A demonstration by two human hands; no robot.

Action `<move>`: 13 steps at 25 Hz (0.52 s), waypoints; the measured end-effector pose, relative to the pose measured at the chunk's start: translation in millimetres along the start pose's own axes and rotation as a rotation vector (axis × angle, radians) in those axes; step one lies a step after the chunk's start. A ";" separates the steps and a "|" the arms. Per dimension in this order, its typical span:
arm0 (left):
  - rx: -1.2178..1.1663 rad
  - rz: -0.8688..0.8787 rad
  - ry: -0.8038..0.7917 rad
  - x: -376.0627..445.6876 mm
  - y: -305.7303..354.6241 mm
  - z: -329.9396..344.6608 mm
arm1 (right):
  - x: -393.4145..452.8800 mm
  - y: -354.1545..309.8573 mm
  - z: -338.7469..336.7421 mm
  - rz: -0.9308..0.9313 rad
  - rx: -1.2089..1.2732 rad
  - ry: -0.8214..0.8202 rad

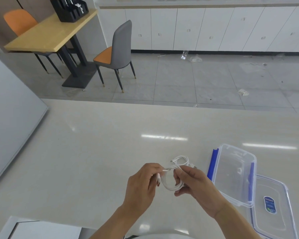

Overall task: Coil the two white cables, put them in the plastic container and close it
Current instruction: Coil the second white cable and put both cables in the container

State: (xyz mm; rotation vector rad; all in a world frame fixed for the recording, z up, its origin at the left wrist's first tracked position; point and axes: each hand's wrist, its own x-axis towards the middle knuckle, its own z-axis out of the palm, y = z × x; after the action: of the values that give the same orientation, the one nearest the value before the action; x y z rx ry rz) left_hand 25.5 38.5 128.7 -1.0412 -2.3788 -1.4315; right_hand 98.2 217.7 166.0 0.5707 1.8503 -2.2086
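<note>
Both hands, left hand (141, 185) and right hand (195, 185), pinch a coiled white cable (171, 182).

Container (235, 176) right of hands, lid (273, 209) beside it, on counter (93, 152)

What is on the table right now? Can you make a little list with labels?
left hand: pinches one end of a white cable
right hand: grips the coiled loops
held cable: nearly coiled, off the table
second cable: coiled, lying on the table behind the hands
container: clear, open, nothing in it, right of the hands
lid: off, flat on the table beside the container
table: pale and shiny
</note>
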 end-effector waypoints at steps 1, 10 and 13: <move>-0.156 -0.182 0.007 -0.9 5.7 2.0 | 0.0 0.4 -0.4 -0.024 -0.019 0.020; -1.096 -1.183 0.255 15.1 25.1 7.1 | 2.3 13.4 9.6 -0.178 0.024 0.062; -0.802 -1.138 0.314 12.2 29.5 15.7 | 2.1 14.7 6.4 -0.190 0.060 0.032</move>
State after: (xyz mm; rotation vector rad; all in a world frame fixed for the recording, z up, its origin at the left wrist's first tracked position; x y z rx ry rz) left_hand 38.6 65.9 147.1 0.6836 -2.1566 -2.7225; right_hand 101.0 208.7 152.8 0.4593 1.9333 -2.3953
